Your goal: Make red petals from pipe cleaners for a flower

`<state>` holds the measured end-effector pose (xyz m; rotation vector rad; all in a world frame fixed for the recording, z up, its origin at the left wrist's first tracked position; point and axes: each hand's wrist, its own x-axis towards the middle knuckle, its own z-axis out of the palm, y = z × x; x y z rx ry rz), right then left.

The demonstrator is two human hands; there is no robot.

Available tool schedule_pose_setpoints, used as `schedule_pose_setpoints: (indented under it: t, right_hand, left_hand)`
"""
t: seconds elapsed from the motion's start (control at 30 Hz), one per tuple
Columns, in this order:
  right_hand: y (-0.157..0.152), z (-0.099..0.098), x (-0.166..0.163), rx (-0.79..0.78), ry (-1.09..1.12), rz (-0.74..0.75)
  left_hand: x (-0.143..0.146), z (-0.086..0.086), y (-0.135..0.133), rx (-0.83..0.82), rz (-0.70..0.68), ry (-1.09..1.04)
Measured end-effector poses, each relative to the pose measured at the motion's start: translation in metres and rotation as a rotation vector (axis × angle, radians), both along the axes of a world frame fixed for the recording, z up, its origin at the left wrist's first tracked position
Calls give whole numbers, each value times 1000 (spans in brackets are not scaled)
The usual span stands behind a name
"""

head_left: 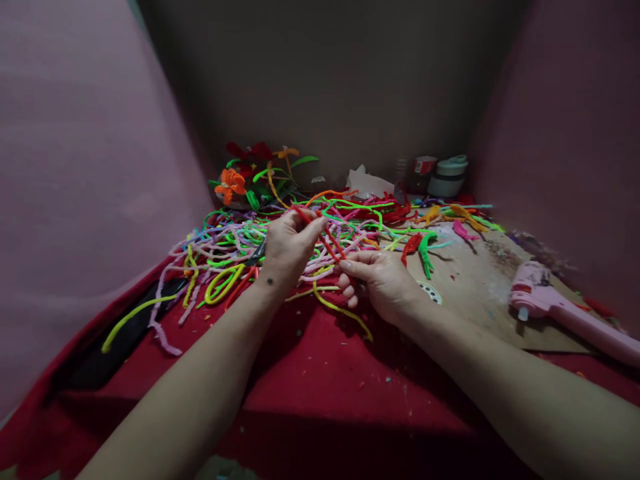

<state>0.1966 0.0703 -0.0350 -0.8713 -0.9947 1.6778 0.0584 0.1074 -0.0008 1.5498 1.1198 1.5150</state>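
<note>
A red pipe cleaner [331, 244], bent into two side-by-side strands, stretches between my hands above the table. My left hand [290, 243] pinches its upper end between thumb and fingers. Lower and to the right, my right hand [383, 280] grips the other end with thumb and forefinger, the remaining fingers curled beneath. Behind and below both hands spreads a tangled heap of pipe cleaners [230, 240] in pink, green, yellow and other colours. A looped yellow pipe cleaner [223, 285] lies left of my left wrist, close to a dark-handled tool [257, 253] partly hidden by it.
A pink glue gun [540, 293] rests on a brown board [480, 300] at right, near finished green [427, 253] and red leaf-like pieces. Orange and red pipe-cleaner flowers [231, 185] stand at the back left. A lidded cup [449, 177] stands at the back right. Red cloth [310, 373] covers the table.
</note>
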Motion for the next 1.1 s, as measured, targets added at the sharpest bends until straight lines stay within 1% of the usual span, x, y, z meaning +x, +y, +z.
schedule_pose_setpoints:
  t: [0.07, 0.1, 0.17, 0.23, 0.3, 0.37, 0.47, 0.57, 0.73, 0.93, 1.1]
  right_hand:
    - [2, -1, 2, 18, 42, -12]
    - [4, -2, 3, 28, 59, -10]
    - [6, -3, 5, 44, 79, 15]
    - [8, -4, 7, 49, 80, 52]
    - [9, -5, 8, 46, 75, 102]
    - [10, -5, 9, 42, 77, 140]
    - [10, -4, 11, 38, 85, 140]
    - [9, -2, 13, 34, 81, 127]
    - [10, 1, 14, 23, 105, 191]
    - [11, 0, 15, 13, 79, 179]
    - [13, -4, 14, 33, 55, 156]
  left_hand:
    - [-4, 3, 1, -190, -190, -160]
    - [-6, 3, 0, -292, -291, -191]
    - [-5, 2, -1, -458, -459, -166]
    - [-3, -1, -2, -536, -542, -121]
    - [-1, -5, -3, -556, -557, -112]
    - [1, -7, -3, -574, -543, -135]
    - [1, -7, -3, -582, -545, -204]
    - [1, -6, -3, -539, -559, -216]
    - [2, -5, -5, -494, -534, -186]
    - [2, -6, -7, -445, -567, -125]
    - [4, -7, -8, -309, -500, -21]
